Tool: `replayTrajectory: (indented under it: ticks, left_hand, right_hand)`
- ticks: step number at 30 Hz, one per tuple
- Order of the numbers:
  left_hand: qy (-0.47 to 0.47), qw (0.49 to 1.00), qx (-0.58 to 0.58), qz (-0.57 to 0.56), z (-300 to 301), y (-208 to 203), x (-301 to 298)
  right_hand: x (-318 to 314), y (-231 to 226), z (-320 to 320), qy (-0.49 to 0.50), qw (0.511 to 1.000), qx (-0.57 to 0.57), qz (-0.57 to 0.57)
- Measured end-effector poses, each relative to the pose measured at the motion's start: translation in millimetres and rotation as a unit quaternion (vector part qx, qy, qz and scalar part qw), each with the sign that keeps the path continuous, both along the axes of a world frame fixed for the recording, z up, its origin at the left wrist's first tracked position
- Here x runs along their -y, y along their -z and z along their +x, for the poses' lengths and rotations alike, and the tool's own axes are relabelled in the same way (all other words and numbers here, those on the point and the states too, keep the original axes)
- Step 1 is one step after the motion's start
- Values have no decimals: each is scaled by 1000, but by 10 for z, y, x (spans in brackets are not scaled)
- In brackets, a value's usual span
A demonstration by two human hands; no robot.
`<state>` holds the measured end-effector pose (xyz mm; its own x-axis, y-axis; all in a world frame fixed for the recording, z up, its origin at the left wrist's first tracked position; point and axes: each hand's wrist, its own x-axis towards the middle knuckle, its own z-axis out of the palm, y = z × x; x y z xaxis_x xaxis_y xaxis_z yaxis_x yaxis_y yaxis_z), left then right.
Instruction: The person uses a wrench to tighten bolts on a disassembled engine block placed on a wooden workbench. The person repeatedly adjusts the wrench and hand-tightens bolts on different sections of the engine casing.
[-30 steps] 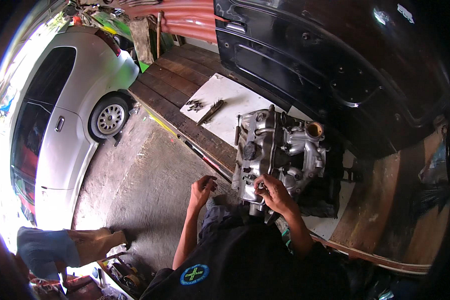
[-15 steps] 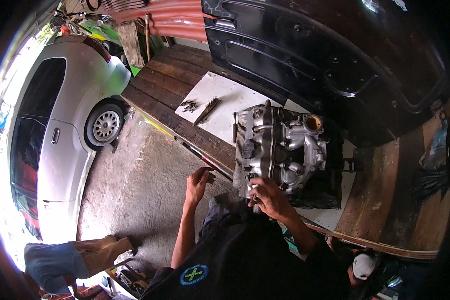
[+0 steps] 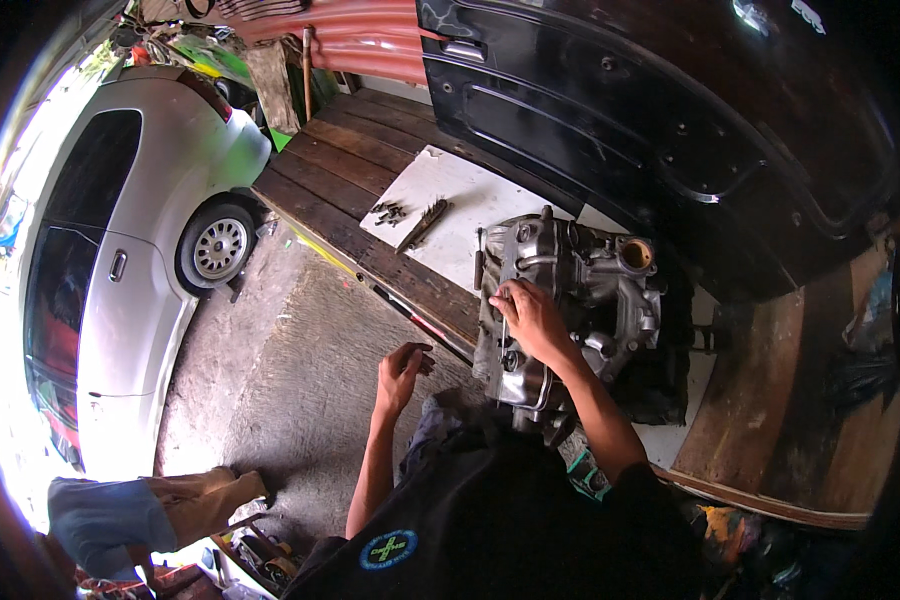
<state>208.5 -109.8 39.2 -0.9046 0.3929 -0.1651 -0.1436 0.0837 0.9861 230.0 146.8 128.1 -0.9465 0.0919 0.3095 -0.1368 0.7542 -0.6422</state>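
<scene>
My left hand (image 3: pixel 401 374) hangs loose, empty; my right hand (image 3: pixel 536 322), over the engine (image 3: pixel 625 305), pinches something unclear. 7 o'clock: box (image 3: pixel 222 562) of clutter.

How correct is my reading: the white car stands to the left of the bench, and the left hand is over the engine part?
One detail is wrong: it is the right hand that is over the engine part, as the head view shows. The white car does stand to the left of the bench.
</scene>
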Motion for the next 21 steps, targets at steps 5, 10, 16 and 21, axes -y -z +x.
replayTrajectory:
  ticks: [5, 10, 16, 21]
  left_hand:
    - [-16, 1000, -1, -25, 63, -17, 13]
    - [-17, 999, 0, -29, 80, 47, 43]
    - [-8, 999, -1, -44, 38, 29, 14]
    - [5, 999, -7, -40, 15, 18, -48]
  right_hand:
    - [67, -35, -126, 48, 990, 82, 105]
    - [94, -14, -220, 78, 978, 113, 160]
    - [-17, 91, -240, 56, 996, 36, 54]
    - [-136, -206, -155, 78, 992, 65, -77]
